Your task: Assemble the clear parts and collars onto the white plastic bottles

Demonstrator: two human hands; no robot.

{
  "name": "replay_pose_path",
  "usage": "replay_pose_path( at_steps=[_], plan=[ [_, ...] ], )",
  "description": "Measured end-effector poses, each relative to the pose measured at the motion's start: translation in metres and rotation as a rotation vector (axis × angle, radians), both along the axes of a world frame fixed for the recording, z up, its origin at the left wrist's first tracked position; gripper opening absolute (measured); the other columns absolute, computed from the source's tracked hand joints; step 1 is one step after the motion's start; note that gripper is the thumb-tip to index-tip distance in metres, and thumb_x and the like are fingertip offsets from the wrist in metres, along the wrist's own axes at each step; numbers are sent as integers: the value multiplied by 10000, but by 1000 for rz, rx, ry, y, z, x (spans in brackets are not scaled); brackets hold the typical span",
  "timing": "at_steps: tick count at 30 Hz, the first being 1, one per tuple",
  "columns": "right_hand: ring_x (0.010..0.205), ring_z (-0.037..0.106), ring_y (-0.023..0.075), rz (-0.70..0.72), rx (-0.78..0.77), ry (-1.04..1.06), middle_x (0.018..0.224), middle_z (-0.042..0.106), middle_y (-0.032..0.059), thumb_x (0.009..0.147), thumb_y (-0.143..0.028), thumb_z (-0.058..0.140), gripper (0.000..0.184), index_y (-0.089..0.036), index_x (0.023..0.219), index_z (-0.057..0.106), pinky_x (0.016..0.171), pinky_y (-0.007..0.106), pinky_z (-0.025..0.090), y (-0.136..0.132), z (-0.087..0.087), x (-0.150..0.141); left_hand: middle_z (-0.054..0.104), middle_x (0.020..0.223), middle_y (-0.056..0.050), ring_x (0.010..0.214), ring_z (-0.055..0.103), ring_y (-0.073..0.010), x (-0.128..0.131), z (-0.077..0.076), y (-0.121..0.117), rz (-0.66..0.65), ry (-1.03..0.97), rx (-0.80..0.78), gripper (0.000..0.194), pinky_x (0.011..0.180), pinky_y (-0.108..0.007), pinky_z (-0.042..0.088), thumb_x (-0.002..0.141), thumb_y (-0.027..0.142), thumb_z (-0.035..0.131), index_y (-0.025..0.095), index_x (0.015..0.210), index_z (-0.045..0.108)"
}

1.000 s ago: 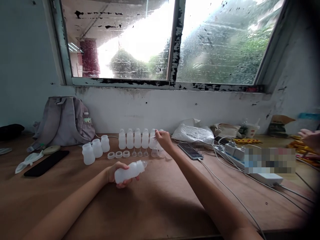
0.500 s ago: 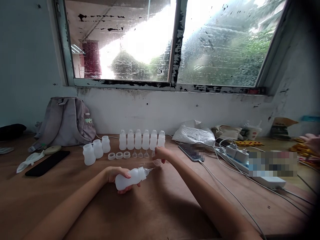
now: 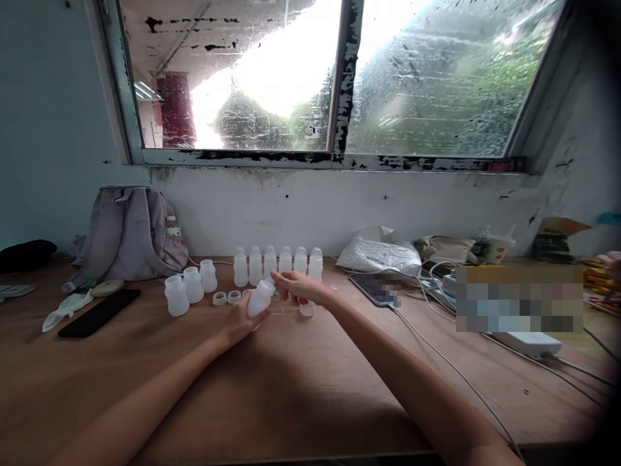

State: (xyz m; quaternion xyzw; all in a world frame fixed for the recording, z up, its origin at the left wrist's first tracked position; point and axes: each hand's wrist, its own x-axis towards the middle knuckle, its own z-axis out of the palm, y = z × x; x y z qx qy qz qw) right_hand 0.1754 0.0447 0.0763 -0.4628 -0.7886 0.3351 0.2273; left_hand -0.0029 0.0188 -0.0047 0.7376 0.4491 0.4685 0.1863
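Note:
My left hand [image 3: 241,318] is wrapped round a frosted white baby bottle [image 3: 259,300], tilted with its top up and to the right. At that top end, the fingertips of my right hand [image 3: 297,286] close in on the bottle's teat, which they mostly hide. A clear cap [image 3: 306,310] rests on the table under my right hand. White screw rings [image 3: 220,298] lie left of the held bottle, partly behind it. Clear teats [image 3: 276,296] stand behind my right fingers, mostly hidden. Several capped bottles [image 3: 255,266] form a row at the back.
Three open bottles [image 3: 176,296] stand to the left, near a black phone-like slab [image 3: 99,314] and a grey backpack [image 3: 129,233]. On the right are a phone [image 3: 371,289] on a cable, a silver bag [image 3: 381,255] and a white power strip [image 3: 526,343]. Another person's hand shows at the right edge.
My left hand has raised the bottle away from me and tipped it more upright. My right hand has moved left, from beside the clear cap to the bottle's top.

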Motion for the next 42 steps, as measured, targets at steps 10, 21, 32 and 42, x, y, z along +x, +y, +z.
replay_pose_path(
  at_steps=[10,21,32,42],
  plan=[
    [422,196,56,-142,370,29,444,196,-53,661,-590,491,525,-185,429,249,387,220,128,-7,-20,-17,550,660,-13,525,532,-142,11,1,-13,-386,-307,-408,334,477,-248,388,683,407,562,145,879,495],
    [396,305,47,185,-98,347,487,388,-58,679,-505,550,378,-137,766,564,362,182,220,-2,-12,-6,512,591,-11,407,475,-109,17,4,-25,-698,-778,-781,401,337,-205,280,724,431,422,123,972,489],
    [412,391,44,164,-136,499,522,445,-56,692,-534,538,388,-150,689,483,384,166,286,21,-14,16,520,622,-19,435,500,-111,4,7,-14,-680,-666,-844,429,336,-197,289,743,402,429,111,1053,485],
    [481,462,65,262,-101,484,594,497,-27,657,-381,640,285,-134,774,557,441,192,381,22,-5,20,527,631,-24,454,518,-128,2,5,-10,-660,-615,-887,443,344,-203,311,745,400,448,100,1069,483]
  ],
)
